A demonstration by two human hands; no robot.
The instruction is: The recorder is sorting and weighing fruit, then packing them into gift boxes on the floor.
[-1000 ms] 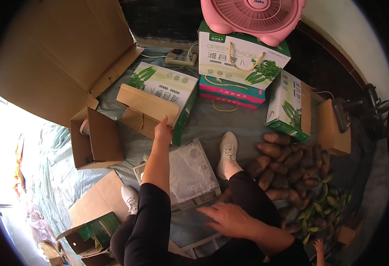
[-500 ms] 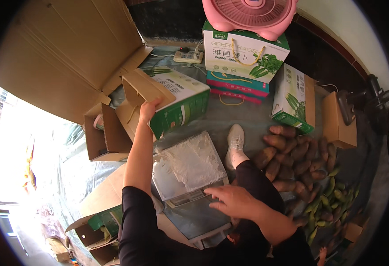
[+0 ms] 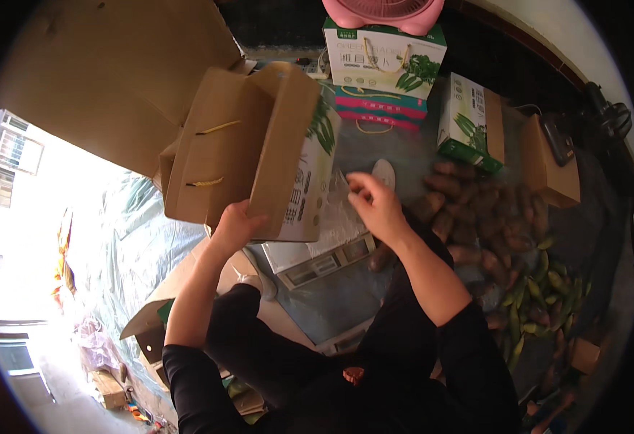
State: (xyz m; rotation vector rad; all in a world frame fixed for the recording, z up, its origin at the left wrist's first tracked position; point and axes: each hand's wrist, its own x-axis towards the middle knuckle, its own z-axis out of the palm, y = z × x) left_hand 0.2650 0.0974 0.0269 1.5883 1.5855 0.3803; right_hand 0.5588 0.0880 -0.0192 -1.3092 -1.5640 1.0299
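Note:
My left hand point(image 3: 234, 227) grips the lower edge of an open cardboard carton point(image 3: 277, 148), fingers wrapped over its wall. The carton is tilted up, showing its brown inside with yellow cord handles and a printed white side. To its right, my right hand point(image 3: 378, 208) is held in the air, fingers loosely bent and apart, with nothing visible in it. Below the carton lies a scale point(image 3: 323, 266) with a display strip. A clear plastic sheet point(image 3: 342, 217) covers its top, partly hidden by the carton.
Brown-skinned roots point(image 3: 487, 217) lie piled at the right, with green radishes point(image 3: 548, 293) nearer. A pink fan point(image 3: 386, 9) stands on a printed carton point(image 3: 382, 65) at the back. Another carton point(image 3: 465, 123) sits right of it. A large cardboard sheet point(image 3: 114, 79) rises at left.
My left hand has lifted the carton and turned its open side toward me, bringing it closer over the scale. My right hand has moved up and away from me, toward the carton.

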